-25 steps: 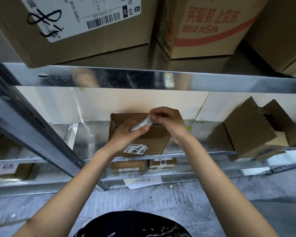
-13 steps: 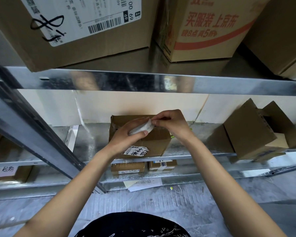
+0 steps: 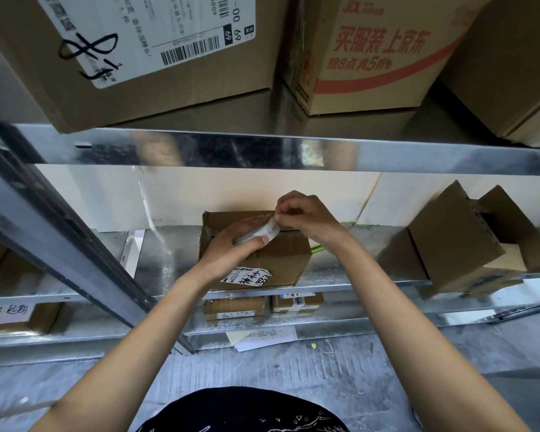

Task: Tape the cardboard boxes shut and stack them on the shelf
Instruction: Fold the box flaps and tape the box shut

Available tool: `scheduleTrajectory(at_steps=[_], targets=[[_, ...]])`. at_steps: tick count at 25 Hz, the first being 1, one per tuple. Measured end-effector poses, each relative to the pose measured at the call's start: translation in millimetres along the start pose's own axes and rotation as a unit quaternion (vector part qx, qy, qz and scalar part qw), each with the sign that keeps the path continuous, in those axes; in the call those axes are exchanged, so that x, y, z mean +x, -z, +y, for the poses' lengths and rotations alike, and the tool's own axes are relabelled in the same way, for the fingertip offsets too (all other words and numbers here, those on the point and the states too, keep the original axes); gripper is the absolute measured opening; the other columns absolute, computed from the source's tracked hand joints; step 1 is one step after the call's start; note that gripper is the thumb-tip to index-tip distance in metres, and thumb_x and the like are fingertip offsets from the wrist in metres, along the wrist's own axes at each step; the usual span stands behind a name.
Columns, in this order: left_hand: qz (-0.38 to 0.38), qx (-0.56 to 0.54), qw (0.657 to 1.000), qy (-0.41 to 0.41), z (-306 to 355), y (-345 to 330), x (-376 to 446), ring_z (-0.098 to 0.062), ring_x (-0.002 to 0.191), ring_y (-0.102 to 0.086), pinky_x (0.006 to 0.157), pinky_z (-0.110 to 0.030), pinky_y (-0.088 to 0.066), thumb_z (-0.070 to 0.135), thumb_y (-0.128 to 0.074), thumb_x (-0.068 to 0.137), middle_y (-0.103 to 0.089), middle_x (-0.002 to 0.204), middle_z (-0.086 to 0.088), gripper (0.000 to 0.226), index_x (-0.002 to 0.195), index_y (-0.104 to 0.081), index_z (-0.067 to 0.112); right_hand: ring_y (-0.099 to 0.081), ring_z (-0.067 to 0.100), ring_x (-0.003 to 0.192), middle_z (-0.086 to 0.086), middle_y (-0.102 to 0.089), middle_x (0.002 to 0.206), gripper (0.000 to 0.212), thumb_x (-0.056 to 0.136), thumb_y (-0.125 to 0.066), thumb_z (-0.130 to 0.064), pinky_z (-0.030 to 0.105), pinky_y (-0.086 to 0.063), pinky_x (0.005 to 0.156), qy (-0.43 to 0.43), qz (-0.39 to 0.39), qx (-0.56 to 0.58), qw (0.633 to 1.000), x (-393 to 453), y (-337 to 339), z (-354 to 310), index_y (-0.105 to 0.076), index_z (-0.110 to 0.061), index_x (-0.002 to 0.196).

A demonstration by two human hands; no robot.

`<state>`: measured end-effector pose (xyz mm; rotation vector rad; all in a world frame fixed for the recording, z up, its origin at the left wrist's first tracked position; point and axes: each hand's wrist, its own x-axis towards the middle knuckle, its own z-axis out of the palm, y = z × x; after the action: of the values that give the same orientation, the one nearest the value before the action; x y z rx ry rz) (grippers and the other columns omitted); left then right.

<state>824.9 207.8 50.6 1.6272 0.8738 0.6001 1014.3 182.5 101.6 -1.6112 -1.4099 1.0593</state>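
1. While the person stood at the metal shelf (image 3: 340, 283), a small cardboard box (image 3: 281, 260) sat on its middle tier, near the front edge.
2. Over the box top, the left hand (image 3: 231, 247) curled round a tape roll (image 3: 259, 233); the right hand (image 3: 306, 215) pinched at the roll's edge, seemingly at the tape end.
3. The box looked light and fairly stiff, best held by opposite sides.
4. The tape seemed thin and clingy, best pulled by its free end.
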Motion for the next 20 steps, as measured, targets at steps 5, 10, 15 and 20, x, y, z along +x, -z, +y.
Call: scheduleTrajectory(at_steps=[5, 10, 15, 20], targets=[[-0.003, -0.025, 1.0, 0.01, 7, 4, -1, 0.005, 0.114, -0.052, 0.096, -0.021, -0.038, 0.06, -0.055, 0.07, -0.06, 0.125, 0.017, 0.062, 0.127, -0.059, 0.035, -0.064, 0.018, 0.087, 0.001, -0.066, 0.088, 0.008, 0.082, -0.069, -0.002, 0.034, -0.057, 0.08, 0.017, 0.062, 0.004, 0.998, -2, -7, -4, -0.07, -0.008, 0.087], [0.001, -0.029, 1.0, 0.008, 6, 3, -1, 0.004, 0.116, -0.052, 0.101, -0.024, -0.038, 0.06, -0.055, 0.071, -0.06, 0.126, 0.016, 0.063, 0.128, -0.058, 0.033, -0.066, 0.009, 0.079, -0.001, -0.069, 0.081, 0.025, 0.081, -0.067, 0.003, 0.02, -0.054, 0.069, 0.055, 0.088, 0.016, 0.995, -13, -17, -7, -0.059, -0.014, 0.098], [0.005, -0.023, 1.0, 0.018, 4, 3, 0, 0.0, 0.119, -0.051, 0.105, -0.031, -0.038, 0.062, -0.056, 0.071, -0.059, 0.126, 0.019, 0.057, 0.124, -0.059, 0.041, -0.066, 0.017, 0.085, -0.001, -0.07, 0.083, 0.038, 0.081, -0.066, 0.007, 0.034, -0.056, 0.079, 0.027, 0.059, 0.055, 0.996, -10, -13, -9, -0.047, -0.021, 0.099], [-0.001, -0.026, 1.0, 0.015, 6, 3, -1, 0.005, 0.117, -0.05, 0.101, -0.024, -0.038, 0.064, -0.056, 0.07, -0.058, 0.126, 0.022, 0.056, 0.122, -0.059, 0.044, -0.066, 0.015, 0.083, -0.002, -0.07, 0.081, 0.039, 0.08, -0.068, 0.005, 0.034, -0.056, 0.079, 0.005, 0.05, 0.034, 0.998, -9, -10, -10, -0.046, -0.021, 0.098]])
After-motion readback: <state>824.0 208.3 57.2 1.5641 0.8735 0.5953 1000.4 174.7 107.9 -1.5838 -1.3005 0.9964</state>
